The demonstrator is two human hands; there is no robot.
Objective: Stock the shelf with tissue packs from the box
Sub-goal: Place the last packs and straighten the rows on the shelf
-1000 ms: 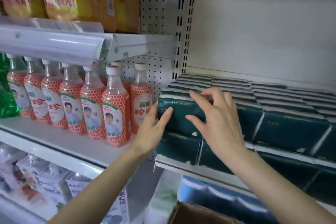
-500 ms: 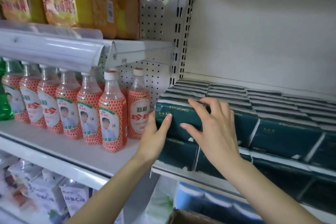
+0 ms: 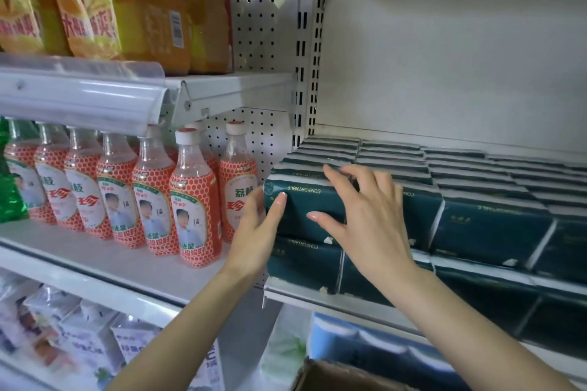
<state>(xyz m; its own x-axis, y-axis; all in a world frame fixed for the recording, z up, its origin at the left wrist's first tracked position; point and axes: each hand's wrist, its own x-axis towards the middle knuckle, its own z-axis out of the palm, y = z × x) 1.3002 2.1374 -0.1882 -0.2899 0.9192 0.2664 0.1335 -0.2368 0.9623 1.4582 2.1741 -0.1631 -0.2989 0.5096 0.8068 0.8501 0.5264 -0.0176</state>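
Dark green tissue packs fill the right shelf point(image 3: 317, 292) in two layers, several rows deep. The top front-left tissue pack point(image 3: 305, 200) stands at the shelf's left corner. My left hand point(image 3: 257, 231) presses its left end with straight fingers, thumb on the front face. My right hand point(image 3: 362, 216) lies flat against the front of that pack, fingers reaching over its top edge. A corner of the cardboard box point(image 3: 336, 378) shows at the bottom of the view.
Red-labelled drink bottles point(image 3: 193, 200) stand in a row on the left shelf, close to my left hand. Yellow snack bags point(image 3: 127, 3) sit on the shelf above. White cartons point(image 3: 85, 336) fill the lower left shelf. Open space rises above the tissue packs.
Both hands stay on the top front-left pack. The view has shifted slightly; the hands' hold on the pack looks unchanged.
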